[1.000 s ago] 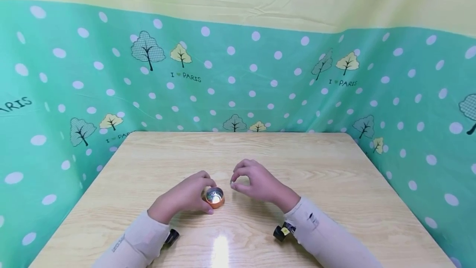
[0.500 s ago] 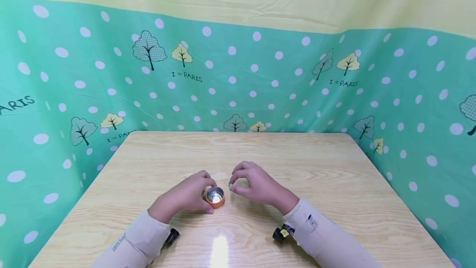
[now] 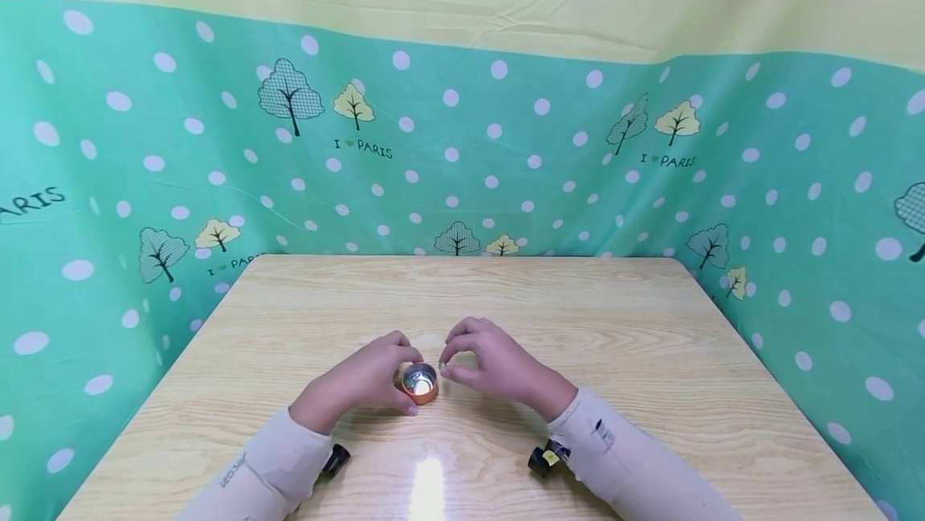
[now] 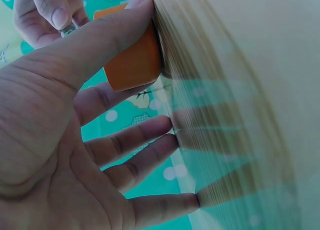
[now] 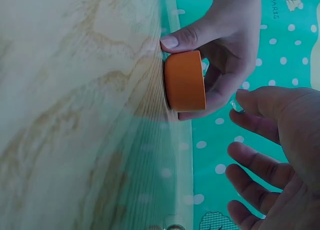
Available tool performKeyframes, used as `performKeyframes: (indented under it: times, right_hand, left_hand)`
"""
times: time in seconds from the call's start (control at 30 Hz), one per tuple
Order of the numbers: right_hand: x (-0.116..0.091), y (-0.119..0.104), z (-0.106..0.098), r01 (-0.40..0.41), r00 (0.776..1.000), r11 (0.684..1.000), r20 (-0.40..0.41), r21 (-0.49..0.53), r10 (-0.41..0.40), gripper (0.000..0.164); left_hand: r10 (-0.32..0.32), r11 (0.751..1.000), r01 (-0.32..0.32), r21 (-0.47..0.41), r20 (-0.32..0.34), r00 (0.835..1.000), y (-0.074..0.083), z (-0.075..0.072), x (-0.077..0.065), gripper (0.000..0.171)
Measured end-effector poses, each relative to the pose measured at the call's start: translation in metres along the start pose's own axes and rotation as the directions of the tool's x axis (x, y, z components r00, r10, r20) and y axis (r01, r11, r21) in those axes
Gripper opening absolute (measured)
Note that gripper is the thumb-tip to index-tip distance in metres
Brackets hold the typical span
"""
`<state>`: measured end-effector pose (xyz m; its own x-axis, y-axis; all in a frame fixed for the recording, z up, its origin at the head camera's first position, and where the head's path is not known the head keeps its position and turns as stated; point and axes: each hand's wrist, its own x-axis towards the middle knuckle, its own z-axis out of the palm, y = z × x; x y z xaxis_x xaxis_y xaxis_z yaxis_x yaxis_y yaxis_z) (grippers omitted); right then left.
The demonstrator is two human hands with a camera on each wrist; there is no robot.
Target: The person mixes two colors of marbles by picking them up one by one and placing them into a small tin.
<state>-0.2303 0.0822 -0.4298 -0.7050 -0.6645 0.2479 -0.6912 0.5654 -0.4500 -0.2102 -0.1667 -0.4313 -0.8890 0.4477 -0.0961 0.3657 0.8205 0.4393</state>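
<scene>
A small round orange tin with a shiny silvery inside stands upright on the wooden table, its open top facing up. What lies in it, if anything, is too small to tell. My left hand grips it from the left, thumb at the near side and index finger at the far side; the other fingers spread out in the left wrist view. Just right of the rim, my right hand pinches a tiny clear, glassy piece between thumb and index finger. The right hand's other fingers are loosely bent.
The wooden table reaches back to a green dotted curtain with tree prints. Black wrist cameras sit under both sleeves. A small metallic ring-shaped thing shows at the lower edge of the right wrist view.
My right hand has moved slightly left and nearer, bringing the pinched glassy piece close to the tin's rim. The left hand and the tin have stayed nearly in place.
</scene>
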Motion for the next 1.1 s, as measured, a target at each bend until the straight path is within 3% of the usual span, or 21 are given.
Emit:
performKeyframes:
  times: [0.4,0.73,1.1]
  right_hand:
    - [0.000,0.002,0.002,0.008,1.000,1.000,-0.005,-0.010,-0.008,0.012]
    - [0.001,0.003,0.003,0.020,1.000,1.000,-0.001,0.006,-0.020,0.007]
    - [-0.001,0.003,0.005,0.019,1.000,0.999,0.004,0.041,-0.019,0.007]
  left_hand:
    - [0.046,0.999,-0.046,0.011,-0.017,0.999,-0.005,0.000,0.000,0.066]
    - [0.166,0.968,-0.155,-0.197,0.037,0.986,-0.017,0.003,0.007,0.055]
    - [0.183,0.952,-0.160,-0.262,0.065,0.981,-0.017,0.006,0.012,0.052]
